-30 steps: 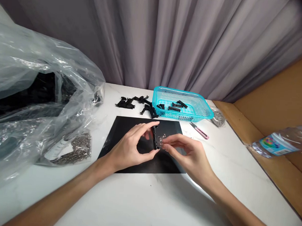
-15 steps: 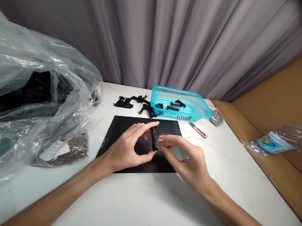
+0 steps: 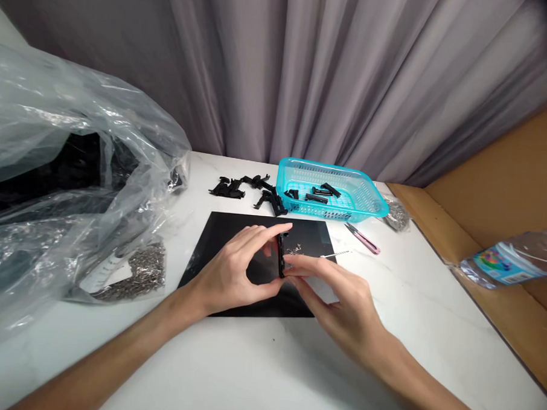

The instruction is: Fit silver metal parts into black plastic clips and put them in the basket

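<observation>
My left hand (image 3: 234, 267) holds a narrow black plastic part (image 3: 281, 255) by its ends, forefinger at the top and thumb at the bottom. The part stands nearly upright above a black mat (image 3: 233, 303). My right hand (image 3: 337, 292) has its thumb and fingers pinched together against the part's lower right side. Whatever small thing lies between those fingertips is hidden. Behind the right fingers, a little heap of tiny shiny metal pieces (image 3: 294, 249) lies on the mat. A thin metal tool (image 3: 337, 254) rests across the mat's right edge.
Behind the mat are black plastic parts (image 3: 228, 188) and a blue basket (image 3: 368, 203) with several more. Pink-handled snips (image 3: 363, 239) lie at the right. A large clear plastic bag (image 3: 136, 132) and a bag of small metal pieces (image 3: 139, 271) fill the left. A bottle (image 3: 507, 260) lies on cardboard (image 3: 496, 184).
My right fingertips have moved down and in, from beside the black part to against its lower end. My left hand keeps its hold. The whole view has shifted slightly.
</observation>
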